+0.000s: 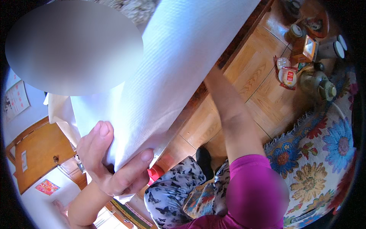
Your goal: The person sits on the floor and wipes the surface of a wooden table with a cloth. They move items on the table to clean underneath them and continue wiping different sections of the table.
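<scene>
A large piece of white cloth (pixel 179 49) stretches from the upper right down to the lower left, its lower edge lying along a dark brown wooden edge (pixel 244 34). My left hand (pixel 114 164) is closed on the cloth's near corner, with the thumb on one side and the fingers wrapped around the fold. My right forearm, bare below a magenta sleeve (pixel 251 164), reaches up to that wooden edge and passes behind the cloth. The right hand itself is hidden there, so its fingers do not show.
A floral fringed cover (pixel 305 168) lies at the right. Beyond it, a glass jug (pixel 318 84), packaged round snacks (pixel 288 76), an orange box (pixel 305 49) and cups (pixel 331 49) stand on a wood-patterned tiled surface (pixel 248 80). A wooden door (pixel 44 149) is at the left.
</scene>
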Motion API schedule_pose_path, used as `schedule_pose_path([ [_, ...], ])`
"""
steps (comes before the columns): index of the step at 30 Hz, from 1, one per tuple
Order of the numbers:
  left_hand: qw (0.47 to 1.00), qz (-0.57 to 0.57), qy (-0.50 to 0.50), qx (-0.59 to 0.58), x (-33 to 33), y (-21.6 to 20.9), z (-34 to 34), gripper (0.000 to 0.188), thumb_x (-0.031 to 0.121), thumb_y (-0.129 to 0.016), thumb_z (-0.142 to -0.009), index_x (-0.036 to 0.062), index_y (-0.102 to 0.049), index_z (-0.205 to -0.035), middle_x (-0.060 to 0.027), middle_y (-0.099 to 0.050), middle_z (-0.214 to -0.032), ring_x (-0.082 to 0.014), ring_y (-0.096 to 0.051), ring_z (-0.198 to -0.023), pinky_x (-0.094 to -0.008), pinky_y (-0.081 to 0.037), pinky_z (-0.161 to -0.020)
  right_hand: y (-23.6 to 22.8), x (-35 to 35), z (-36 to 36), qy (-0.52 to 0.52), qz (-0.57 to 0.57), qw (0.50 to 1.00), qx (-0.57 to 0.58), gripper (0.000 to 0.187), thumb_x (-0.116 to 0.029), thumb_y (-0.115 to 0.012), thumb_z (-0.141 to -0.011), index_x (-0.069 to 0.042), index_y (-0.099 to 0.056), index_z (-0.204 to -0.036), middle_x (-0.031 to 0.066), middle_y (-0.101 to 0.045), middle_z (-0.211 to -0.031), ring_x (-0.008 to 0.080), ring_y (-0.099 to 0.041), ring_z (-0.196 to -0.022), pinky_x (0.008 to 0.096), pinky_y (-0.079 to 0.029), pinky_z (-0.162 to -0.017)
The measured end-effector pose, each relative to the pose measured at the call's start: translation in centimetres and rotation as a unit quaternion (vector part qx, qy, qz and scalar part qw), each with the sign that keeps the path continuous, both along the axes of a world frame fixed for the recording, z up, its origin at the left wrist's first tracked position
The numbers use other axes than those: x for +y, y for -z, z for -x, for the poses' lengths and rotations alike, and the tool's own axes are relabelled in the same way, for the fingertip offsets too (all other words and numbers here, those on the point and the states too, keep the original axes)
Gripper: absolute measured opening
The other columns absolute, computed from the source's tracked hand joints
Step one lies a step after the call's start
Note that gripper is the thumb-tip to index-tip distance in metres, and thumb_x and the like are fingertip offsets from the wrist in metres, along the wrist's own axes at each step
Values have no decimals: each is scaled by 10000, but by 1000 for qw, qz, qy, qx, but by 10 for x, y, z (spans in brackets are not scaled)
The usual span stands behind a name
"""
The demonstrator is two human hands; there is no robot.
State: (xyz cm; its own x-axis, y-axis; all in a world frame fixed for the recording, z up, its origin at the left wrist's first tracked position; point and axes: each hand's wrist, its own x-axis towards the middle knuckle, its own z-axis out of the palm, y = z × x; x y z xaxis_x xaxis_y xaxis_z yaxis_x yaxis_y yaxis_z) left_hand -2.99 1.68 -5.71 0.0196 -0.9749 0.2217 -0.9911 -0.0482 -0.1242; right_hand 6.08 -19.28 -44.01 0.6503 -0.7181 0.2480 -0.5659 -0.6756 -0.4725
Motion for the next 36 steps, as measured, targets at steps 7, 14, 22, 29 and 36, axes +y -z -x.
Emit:
schedule_pose_path([
  [7, 1000, -25, 4, -10, -11, -14, -8, 371, 134, -705, -652, 190, -791, -1008, -252, -593, -1333, -393, -630, -1115, -434, -506, -879, -2, 206, 79, -376, -75, 923, 39, 434, -239, -492, -1013, -242, -540, -1445, 74, -541, -1470, 310, -438, -1405, 497, -285, -1219],
  [14, 1000, -20, 4, 8, -13, -13, -6, 360, 136, -699, -664, 181, -786, -1010, -247, -596, -1331, -385, -631, -1130, -448, -511, -922, 2, -30, 129, -181, 30, 980, -75, 221, -309, -566, -957, -214, -694, -1110, 81, -716, -989, 313, -647, -1027, 544, -472, -931],
  [22, 1000, -8, 10, -6, -15, -8, -5, 372, 126, -695, -650, 174, -785, -1008, -242, -615, -1316, -385, -658, -1107, -430, -516, -932, 2, -16, 121, 28, 47, 998, 6, 352, -272, -646, -929, -297, -677, -1278, 121, -574, -1353, 424, -477, -1264, 561, -414, -1044],
  [29, 998, -59, 2, 7, -11, -19, -10, 507, 16, -699, -631, 124, -757, -1122, -250, -538, -1432, -413, -540, -1296, -473, -439, -1073, -8, 167, 162, -310, -75, 948, 16, 368, -203, -505, -941, -248, -688, -1257, 60, -627, -1219, 331, -523, -1243, 546, -356, -1140],
  [36, 998, -54, 9, 16, -10, -17, -9, 534, 17, -692, -619, 140, -761, -1135, -248, -545, -1420, -403, -545, -1289, -462, -451, -1071, 9, -56, 146, -95, 70, 991, 67, 269, -253, -597, -956, -239, -698, -1205, 76, -652, -1093, 306, -610, -1061, 479, -518, -866],
])
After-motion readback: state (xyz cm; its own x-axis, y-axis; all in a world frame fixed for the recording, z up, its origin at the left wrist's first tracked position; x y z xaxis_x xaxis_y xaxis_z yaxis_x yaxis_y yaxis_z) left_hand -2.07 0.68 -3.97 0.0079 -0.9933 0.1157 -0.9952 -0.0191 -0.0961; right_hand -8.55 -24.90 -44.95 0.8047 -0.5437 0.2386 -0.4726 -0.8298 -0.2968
